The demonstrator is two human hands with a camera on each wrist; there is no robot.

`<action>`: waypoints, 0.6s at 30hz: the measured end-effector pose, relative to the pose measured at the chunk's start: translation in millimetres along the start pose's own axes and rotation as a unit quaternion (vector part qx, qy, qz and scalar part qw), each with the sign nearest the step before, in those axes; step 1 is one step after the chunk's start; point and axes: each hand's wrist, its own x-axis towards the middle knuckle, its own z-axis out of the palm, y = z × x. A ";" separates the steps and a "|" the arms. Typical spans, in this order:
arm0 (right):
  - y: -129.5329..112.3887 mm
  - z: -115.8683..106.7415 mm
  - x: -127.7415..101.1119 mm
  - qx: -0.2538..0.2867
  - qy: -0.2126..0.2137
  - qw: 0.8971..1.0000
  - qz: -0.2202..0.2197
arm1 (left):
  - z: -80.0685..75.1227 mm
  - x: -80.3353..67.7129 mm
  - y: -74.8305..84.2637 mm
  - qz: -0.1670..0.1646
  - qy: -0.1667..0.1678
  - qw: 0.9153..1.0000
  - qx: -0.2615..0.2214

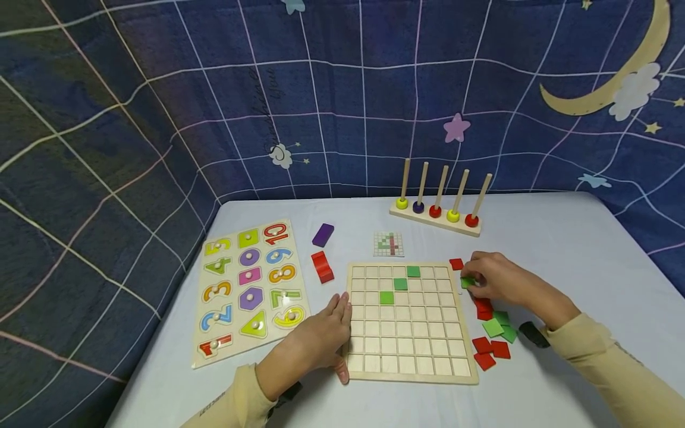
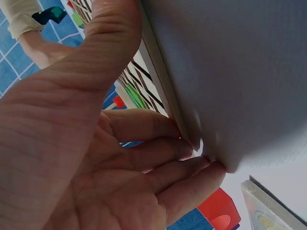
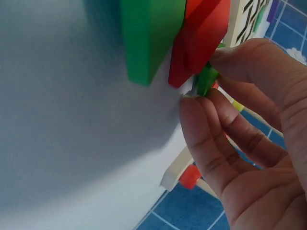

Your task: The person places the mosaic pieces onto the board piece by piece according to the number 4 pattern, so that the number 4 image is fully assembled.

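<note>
A wooden grid board (image 1: 417,345) lies on the white table, with three green tiles (image 1: 400,284) set in a diagonal in its upper cells. My left hand (image 1: 321,336) rests along the board's left edge, its fingers fairly straight and touching the rim, as the left wrist view shows too. Just off the board's upper right side, my right hand (image 1: 495,276) pinches a green square tile (image 3: 207,79) between thumb and fingers. Red tiles (image 1: 484,309) and loose green tiles (image 1: 493,327) lie in a scattered pile below that hand.
A number puzzle board (image 1: 243,351) lies at the left. Beside it are a purple block (image 1: 323,235) and a red curved block (image 1: 322,267). A small pattern card (image 1: 387,244) sits above the grid. A peg stand (image 1: 436,220) with coloured rings stands at the back.
</note>
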 end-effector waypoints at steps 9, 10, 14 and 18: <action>-24.1 0.9 2.1 -0.014 0.024 0.999 -0.032 | -0.1 0.4 0.4 -0.002 -0.002 1.000 0.006; -28.5 1.9 2.9 -0.018 0.025 0.999 -0.040 | 0.1 0.4 0.5 -0.002 -0.003 1.000 0.005; -46.3 10.6 8.0 -0.036 0.037 0.994 -0.092 | -0.9 0.2 0.9 -0.004 -0.007 1.000 0.001; -66.4 23.3 18.0 -0.050 0.032 0.990 -0.128 | -0.9 0.7 0.9 -0.007 -0.010 1.000 -0.002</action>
